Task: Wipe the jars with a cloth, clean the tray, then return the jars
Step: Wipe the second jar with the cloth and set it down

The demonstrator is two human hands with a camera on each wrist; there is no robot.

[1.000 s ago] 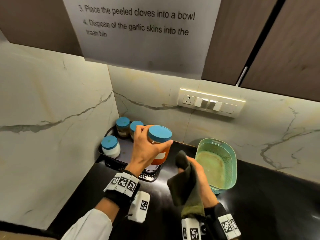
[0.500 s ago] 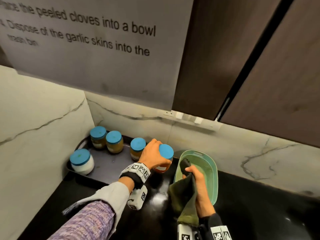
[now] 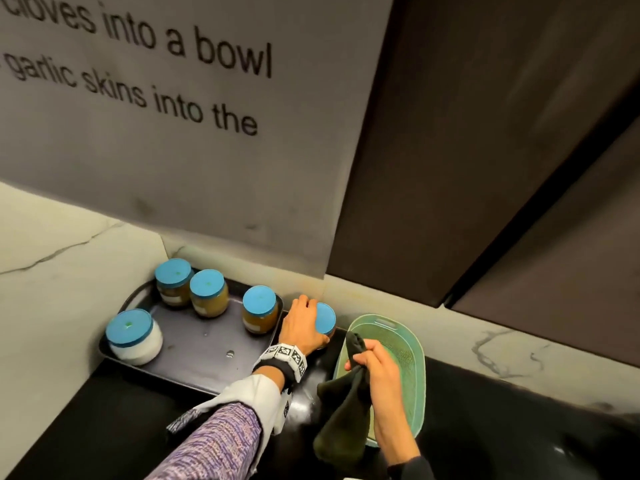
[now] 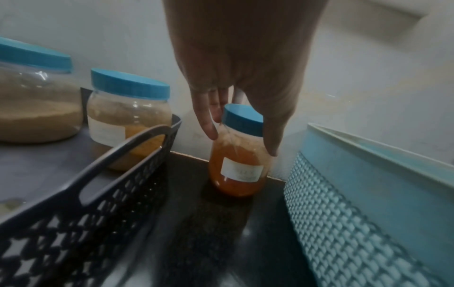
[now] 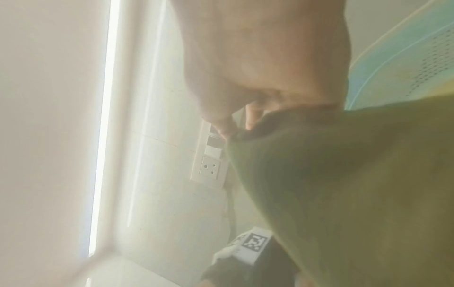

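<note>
The left hand (image 3: 300,326) grips the orange jar (image 4: 237,165) (it stands on the counter (image 4: 196,223) at centre frame, between tray (image 3: 194,348) and basket (image 3: 414,368)), so release gently, while the right hand (image 3: 375,367) clutches the cloth (image 3: 341,420).

Jar label (image 4: 242,170) text blurred, unreadable

home kitchen: black countertop (image 3: 502,427), marble backsplash (image 3: 69,254), dark wall cabinets (image 3: 485,168)
</note>
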